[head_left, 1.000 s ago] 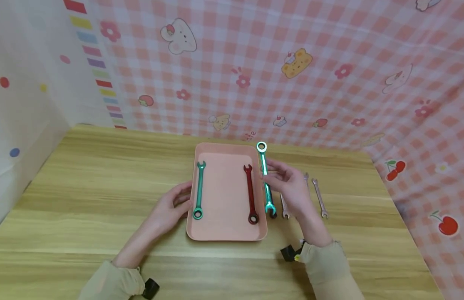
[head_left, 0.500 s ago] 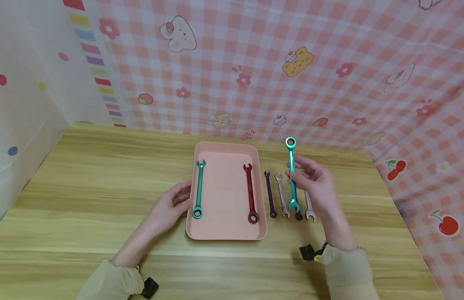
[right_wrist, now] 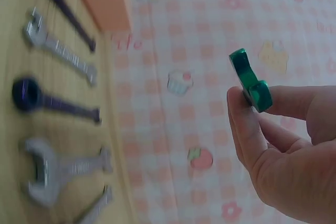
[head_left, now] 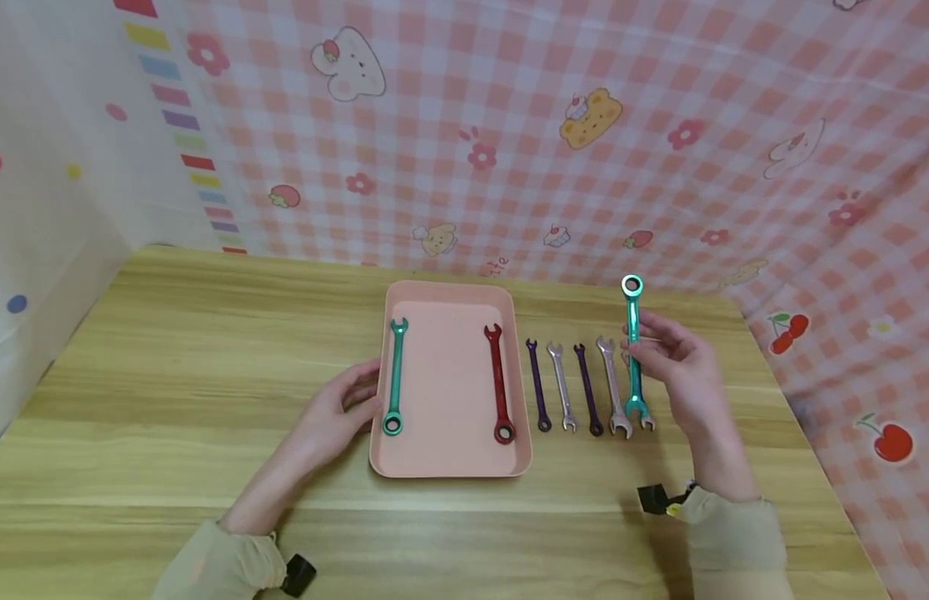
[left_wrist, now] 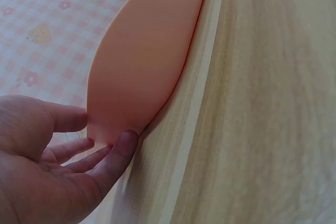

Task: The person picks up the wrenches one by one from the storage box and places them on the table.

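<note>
A pink tray rests on the table, with a green combination wrench along its left side and a red combination wrench along its right. My left hand touches the tray's outer left wall with its fingertips, as the left wrist view also shows. Raised at the right, my right hand pinches another green combination wrench between thumb and fingers, ring end up and open end down. Behind it, a silver wrench is mostly hidden.
Right of the tray lie, in a row, a purple wrench, a silver open-ended wrench, a second purple wrench and a larger silver wrench. A pink checked cloth hangs behind the wooden table.
My right hand has carried the green wrench rightward, from beside the tray to above the row's right end, uncovering the wrenches behind it. My left hand has stayed at the tray.
</note>
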Motion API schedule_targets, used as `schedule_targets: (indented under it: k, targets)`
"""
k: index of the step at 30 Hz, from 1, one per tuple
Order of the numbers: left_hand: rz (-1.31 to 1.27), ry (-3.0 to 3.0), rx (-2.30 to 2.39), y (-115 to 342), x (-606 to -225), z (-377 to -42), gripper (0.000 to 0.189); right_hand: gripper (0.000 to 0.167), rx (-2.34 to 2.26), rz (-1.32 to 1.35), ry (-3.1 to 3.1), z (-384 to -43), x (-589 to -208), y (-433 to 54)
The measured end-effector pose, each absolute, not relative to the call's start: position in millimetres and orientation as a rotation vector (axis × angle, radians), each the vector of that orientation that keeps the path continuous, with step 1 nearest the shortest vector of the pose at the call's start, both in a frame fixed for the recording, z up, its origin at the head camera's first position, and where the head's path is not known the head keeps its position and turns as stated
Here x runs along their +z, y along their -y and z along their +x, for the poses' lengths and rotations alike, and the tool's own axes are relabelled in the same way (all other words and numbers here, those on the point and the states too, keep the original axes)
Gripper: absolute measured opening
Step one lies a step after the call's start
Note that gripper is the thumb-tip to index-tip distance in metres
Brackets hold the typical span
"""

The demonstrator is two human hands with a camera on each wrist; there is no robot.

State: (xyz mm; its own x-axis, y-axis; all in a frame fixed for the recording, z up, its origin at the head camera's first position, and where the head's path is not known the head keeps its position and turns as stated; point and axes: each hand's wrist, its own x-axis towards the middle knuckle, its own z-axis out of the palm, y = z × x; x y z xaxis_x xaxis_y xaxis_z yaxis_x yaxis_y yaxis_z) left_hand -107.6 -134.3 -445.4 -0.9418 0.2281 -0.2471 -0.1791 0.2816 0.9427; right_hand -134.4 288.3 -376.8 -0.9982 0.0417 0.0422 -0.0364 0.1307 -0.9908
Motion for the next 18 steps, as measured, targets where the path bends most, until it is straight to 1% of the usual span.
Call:
schedule_targets:
  k: [9,18]
  targets:
    - [0.041,-2.212,1.716,134,-444,-107,0.057,0.027,2.040,-0.097,2.309,-133,-385,-332]
    - [0.039,-2.209,1.724,134,-444,-106,0.057,0.030,1.986,-0.178,2.416,-134,-388,-353]
